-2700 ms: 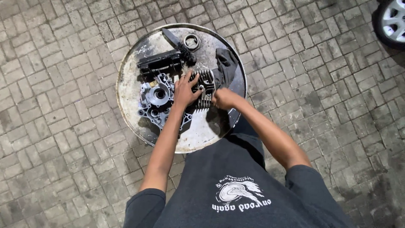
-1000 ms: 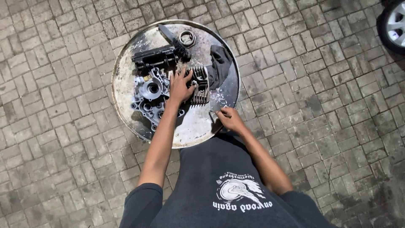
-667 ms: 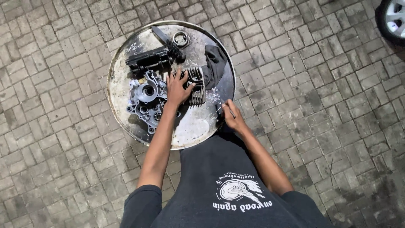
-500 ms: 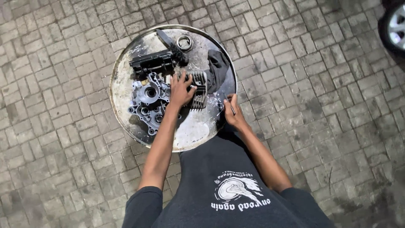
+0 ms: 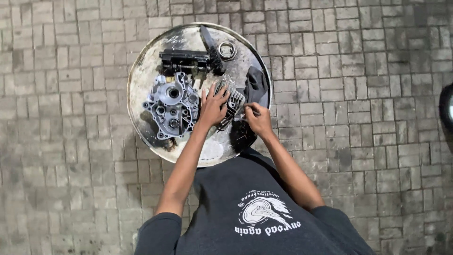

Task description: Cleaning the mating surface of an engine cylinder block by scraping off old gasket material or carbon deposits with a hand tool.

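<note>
Here the left hand (image 5: 213,107) lies flat with its fingers spread, pressing down on a finned metal cylinder part (image 5: 231,101) and grasping nothing. The right hand (image 5: 258,119) sits just beside it, at the right edge of the same finned part, its fingers pinched around a thin dark tool (image 5: 249,109) whose tip points toward the fins; what kind of tool it is cannot be told at this size. The finned part rests a little right of the middle of a large round metal pan (image 5: 141,80), which stands on a floor of grey paving bricks (image 5: 61,141).

To the left of the left hand, touching or nearly touching its wrist side, lies a pale grey engine case half (image 5: 171,106) with several round bores. Above that lies a black block-shaped engine part (image 5: 184,60), and beside it a dark brush (image 5: 212,52) lies slantwise toward the pan's upper rim. A small metal ring (image 5: 227,50) lies just right of the brush, near the rim. A dark cloth (image 5: 255,84) lies bunched against the pan's right wall, just above the right hand. The pan's bare bottom shines wet and is streaked with grime. At the far right edge of the view shows part of a dark wheel (image 5: 447,118), well apart from the pan.
</note>
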